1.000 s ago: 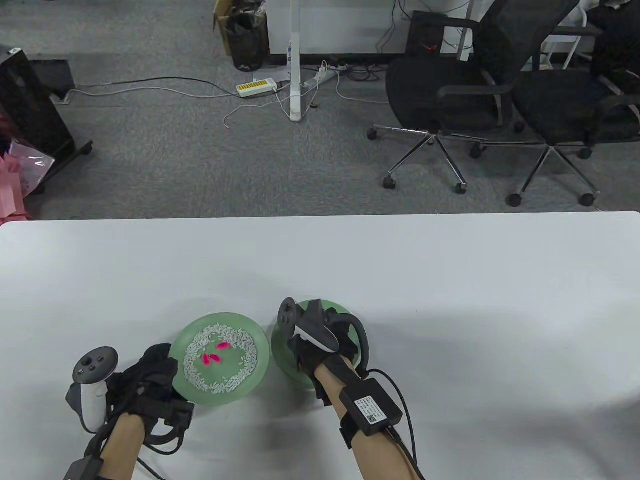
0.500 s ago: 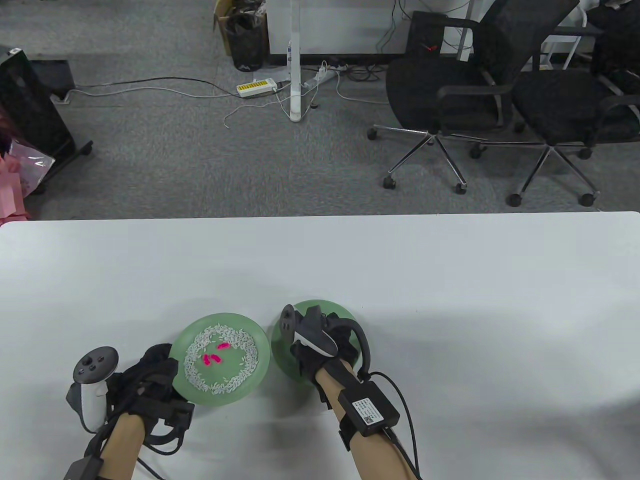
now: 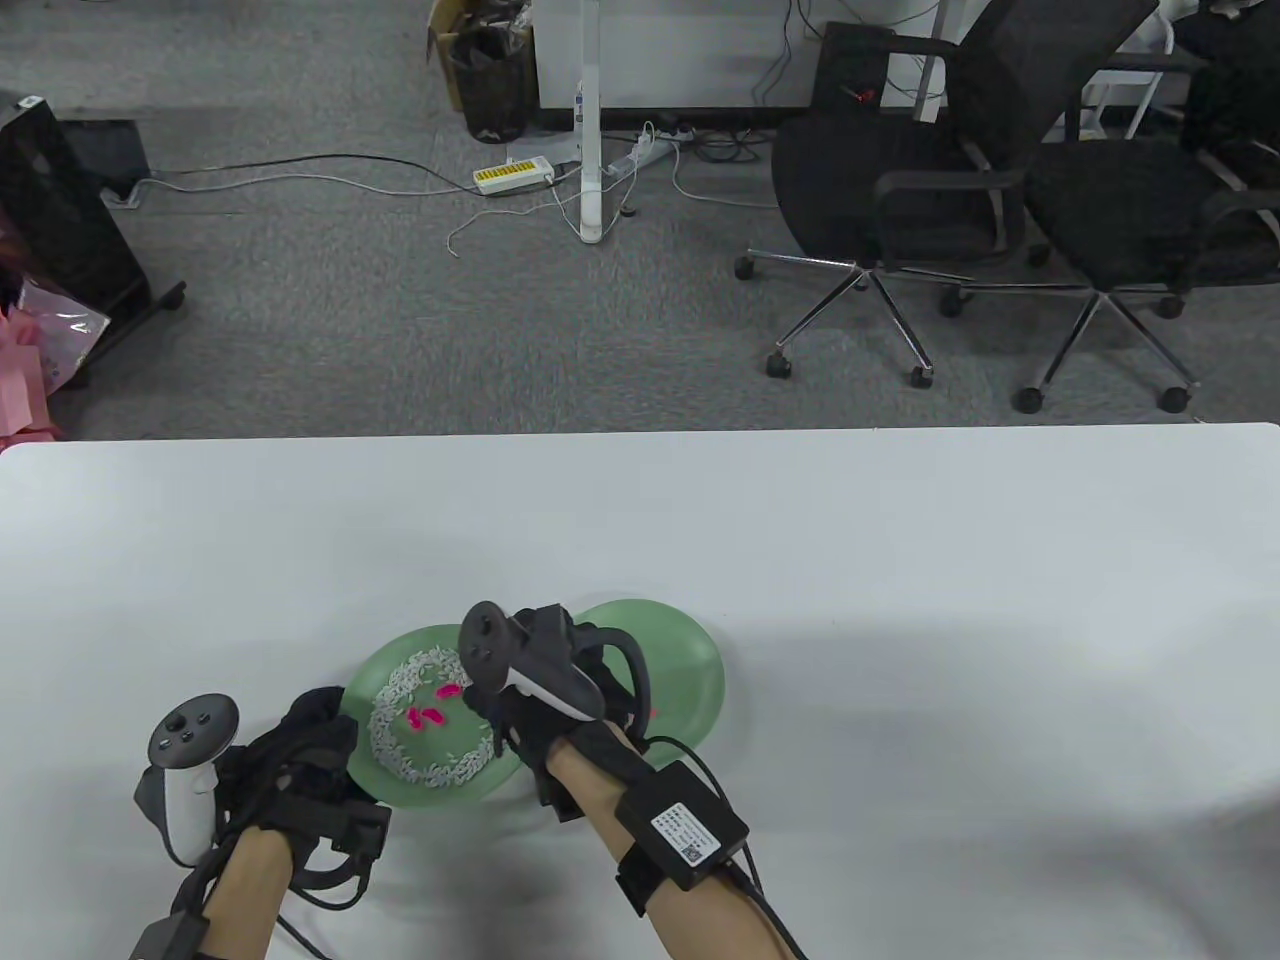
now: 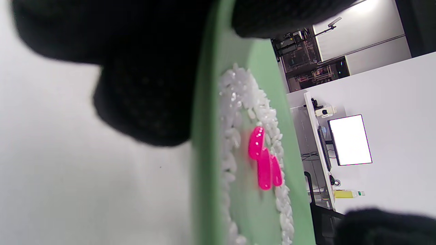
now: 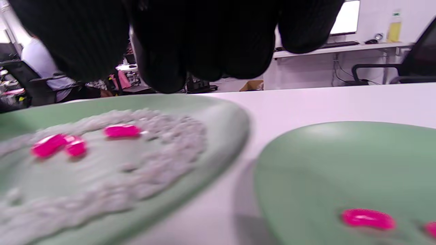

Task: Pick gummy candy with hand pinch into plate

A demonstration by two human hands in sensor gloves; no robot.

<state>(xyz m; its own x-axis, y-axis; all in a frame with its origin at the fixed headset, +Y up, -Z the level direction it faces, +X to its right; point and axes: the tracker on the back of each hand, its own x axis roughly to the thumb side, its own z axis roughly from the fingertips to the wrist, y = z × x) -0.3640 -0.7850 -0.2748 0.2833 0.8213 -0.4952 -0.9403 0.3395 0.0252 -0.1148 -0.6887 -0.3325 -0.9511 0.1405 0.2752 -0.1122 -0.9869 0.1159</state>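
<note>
Two green plates sit side by side near the table's front edge. The left plate point(image 3: 452, 797) holds a ring of white rice point(image 3: 400, 755) with three pink gummy candies point(image 3: 428, 716) inside it. My left hand point(image 3: 320, 720) grips that plate's near-left rim; in the left wrist view my fingers point(image 4: 146, 102) clamp the rim point(image 4: 204, 170) beside the gummies point(image 4: 262, 163). My right hand point(image 3: 480, 705) hovers over the left plate's right side, and I see nothing between its fingers point(image 5: 204, 41). The right plate point(image 3: 680, 670) holds a pink gummy point(image 5: 368, 218).
The white table point(image 3: 900, 600) stretches far and to the right of the plates. Beyond its far edge are office chairs point(image 3: 900, 190), cables and a grey carpet floor.
My right hand has moved left, from over the right plate to over the left plate's right side. The right plate now shows uncovered. My left hand has stayed on the rim.
</note>
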